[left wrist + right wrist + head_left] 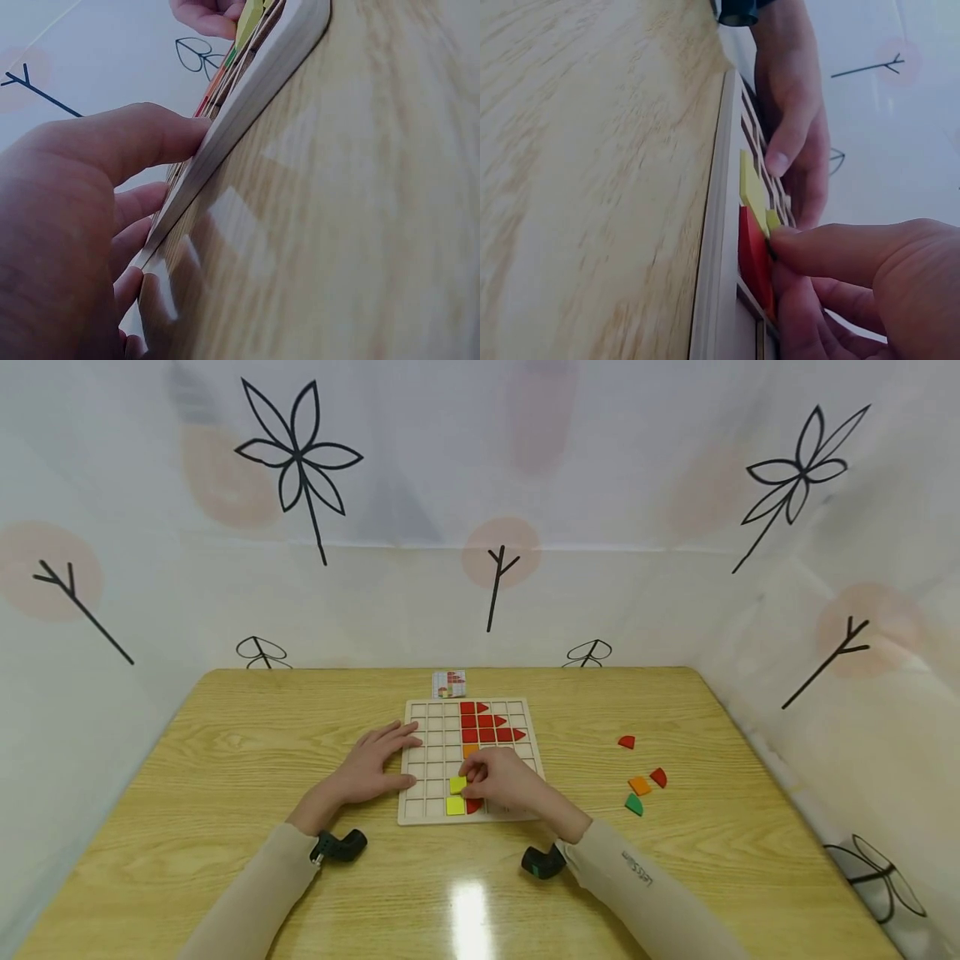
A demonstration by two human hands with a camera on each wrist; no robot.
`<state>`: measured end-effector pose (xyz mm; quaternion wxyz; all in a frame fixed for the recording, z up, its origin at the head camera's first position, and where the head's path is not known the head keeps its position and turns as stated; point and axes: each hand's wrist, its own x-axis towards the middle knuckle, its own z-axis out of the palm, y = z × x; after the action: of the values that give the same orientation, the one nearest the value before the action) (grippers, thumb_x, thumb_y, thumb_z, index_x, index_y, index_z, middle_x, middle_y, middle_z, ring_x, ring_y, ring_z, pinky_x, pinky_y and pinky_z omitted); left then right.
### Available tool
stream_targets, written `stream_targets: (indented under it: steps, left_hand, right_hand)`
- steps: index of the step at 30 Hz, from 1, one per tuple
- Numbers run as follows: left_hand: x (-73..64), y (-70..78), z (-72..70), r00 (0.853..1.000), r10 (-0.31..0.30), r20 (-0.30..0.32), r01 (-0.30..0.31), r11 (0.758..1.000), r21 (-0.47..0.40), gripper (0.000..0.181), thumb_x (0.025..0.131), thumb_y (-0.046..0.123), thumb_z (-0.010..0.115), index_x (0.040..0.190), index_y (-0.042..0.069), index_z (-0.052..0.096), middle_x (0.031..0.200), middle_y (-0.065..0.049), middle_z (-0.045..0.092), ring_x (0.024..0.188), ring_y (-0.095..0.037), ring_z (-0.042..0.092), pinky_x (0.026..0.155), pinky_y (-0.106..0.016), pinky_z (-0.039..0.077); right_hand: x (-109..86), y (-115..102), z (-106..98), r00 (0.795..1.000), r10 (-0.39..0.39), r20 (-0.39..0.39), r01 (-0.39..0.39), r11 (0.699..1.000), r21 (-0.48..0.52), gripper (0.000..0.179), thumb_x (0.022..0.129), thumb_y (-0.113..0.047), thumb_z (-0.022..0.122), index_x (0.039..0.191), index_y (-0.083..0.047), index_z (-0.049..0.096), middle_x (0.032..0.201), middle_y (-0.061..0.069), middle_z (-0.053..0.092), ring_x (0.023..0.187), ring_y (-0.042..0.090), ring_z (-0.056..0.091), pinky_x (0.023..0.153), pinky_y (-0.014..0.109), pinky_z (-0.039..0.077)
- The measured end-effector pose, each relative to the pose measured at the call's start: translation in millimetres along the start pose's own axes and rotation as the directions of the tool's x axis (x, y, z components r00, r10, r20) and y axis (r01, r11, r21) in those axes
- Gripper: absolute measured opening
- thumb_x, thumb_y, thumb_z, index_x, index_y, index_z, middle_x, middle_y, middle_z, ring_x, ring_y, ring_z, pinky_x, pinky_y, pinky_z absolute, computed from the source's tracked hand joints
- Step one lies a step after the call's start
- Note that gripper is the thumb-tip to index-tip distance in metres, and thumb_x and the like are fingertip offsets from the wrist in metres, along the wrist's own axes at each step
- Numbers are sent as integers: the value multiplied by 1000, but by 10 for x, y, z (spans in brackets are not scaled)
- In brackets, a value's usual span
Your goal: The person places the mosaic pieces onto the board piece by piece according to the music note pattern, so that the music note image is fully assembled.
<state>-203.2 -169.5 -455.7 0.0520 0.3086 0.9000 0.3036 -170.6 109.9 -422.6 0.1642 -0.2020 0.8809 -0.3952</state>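
A wooden grid board [438, 819] lies on the table between the hands. My left hand [369, 768] rests along its left side with fingers spread, the thumb on the rim. Over the board's lower middle, my right hand [504, 778] pinches a yellow square tile [457, 786] between thumb and fingers. Just below it, another yellow square tile [455, 806] sits in a cell, beside a red quarter-round tile [473, 807]. An orange square tile [470, 750] lies in a cell farther up. The right hand hides several cells at the lower right.
Rows of red tiles [486, 722] with pointed ends fill upper cells. A small pattern card [448, 684] lies behind the board. Loose at the right are a red tile [627, 742], another red tile [658, 777], an orange tile [639, 786] and a green tile [634, 804].
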Motion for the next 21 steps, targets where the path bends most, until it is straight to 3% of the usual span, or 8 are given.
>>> stream_targets:
  steps: [21]
  left_hand:
    - [3,46,-14,1000,-13,7,13,1000,-10,60,89,38,70,142,13,55,160,-5,33,149,-35,20,114,-64,12]
  right_hand:
    - [40,-72,-17,1000,14,22,-14,1000,-24,17,83,-12,82,95,-8,71,77,-4,61,72,12,56,69,27,48]
